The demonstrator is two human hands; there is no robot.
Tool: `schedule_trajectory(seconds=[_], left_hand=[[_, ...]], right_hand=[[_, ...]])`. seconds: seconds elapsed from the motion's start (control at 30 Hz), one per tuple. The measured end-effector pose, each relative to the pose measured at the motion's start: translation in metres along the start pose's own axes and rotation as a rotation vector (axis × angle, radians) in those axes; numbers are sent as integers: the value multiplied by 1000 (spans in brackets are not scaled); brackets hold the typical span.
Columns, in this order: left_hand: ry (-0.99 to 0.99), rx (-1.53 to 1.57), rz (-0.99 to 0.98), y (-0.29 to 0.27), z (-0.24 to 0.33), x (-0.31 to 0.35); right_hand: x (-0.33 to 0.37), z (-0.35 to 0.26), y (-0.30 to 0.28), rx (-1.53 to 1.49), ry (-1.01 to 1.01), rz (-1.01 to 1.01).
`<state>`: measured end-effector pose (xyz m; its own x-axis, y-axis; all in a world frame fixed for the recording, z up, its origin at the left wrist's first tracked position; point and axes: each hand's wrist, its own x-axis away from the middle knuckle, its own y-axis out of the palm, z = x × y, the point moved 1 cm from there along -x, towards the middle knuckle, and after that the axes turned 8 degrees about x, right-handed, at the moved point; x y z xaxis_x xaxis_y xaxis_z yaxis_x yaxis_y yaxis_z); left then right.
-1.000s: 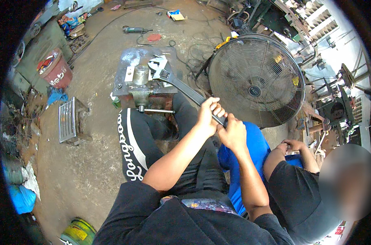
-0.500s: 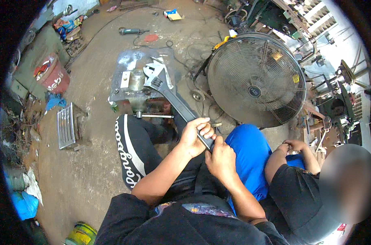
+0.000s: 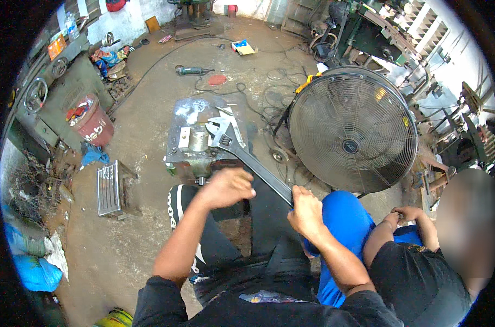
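Note:
A large adjustable wrench (image 3: 258, 169) slants across the middle, its jaw over a squat metal cylinder (image 3: 199, 140) on a vise-like metal block (image 3: 187, 155). My right hand (image 3: 305, 211) is closed round the handle's lower end. Off the wrench, my left hand (image 3: 228, 188) hovers at the block's near side, palm down and fingers bent. It covers the place of the block's bar handle; a pale tip shows by the fingertips, and blur hides whether it grips anything. Beside the jaw lies a flat metal strip (image 3: 235, 128). A small pale block (image 3: 184, 136) sits left of the cylinder.
A big round floor fan (image 3: 352, 122) stands at the right. Beside me sits a person in blue trousers (image 3: 342, 220), hands together. An angle grinder (image 3: 194, 70) with a trailing cord lies beyond the block. Leftward are a slatted metal stand (image 3: 110, 188) and a red bucket (image 3: 95, 125).
My left hand has let go of the wrench handle and moved left to the block's near side. My right hand still holds the wrench. The view has tipped upward.

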<state>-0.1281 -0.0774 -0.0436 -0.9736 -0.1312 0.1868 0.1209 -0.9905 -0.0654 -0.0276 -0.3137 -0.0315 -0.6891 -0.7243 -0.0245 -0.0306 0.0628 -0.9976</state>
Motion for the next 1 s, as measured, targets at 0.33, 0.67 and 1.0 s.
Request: schedule_trajectory(seconds=[0.33,0.67,1.0], left_hand=[[50,-941,279,-101,51,-113],[-102,-825,723,-91,39,-124],[-70,-586,1306,-76,27,-145]], right_hand=[[8,8,13,-3,-71,198],[-91,89,23,172,-115,398],[-359,113,-11,457,-288,357]])
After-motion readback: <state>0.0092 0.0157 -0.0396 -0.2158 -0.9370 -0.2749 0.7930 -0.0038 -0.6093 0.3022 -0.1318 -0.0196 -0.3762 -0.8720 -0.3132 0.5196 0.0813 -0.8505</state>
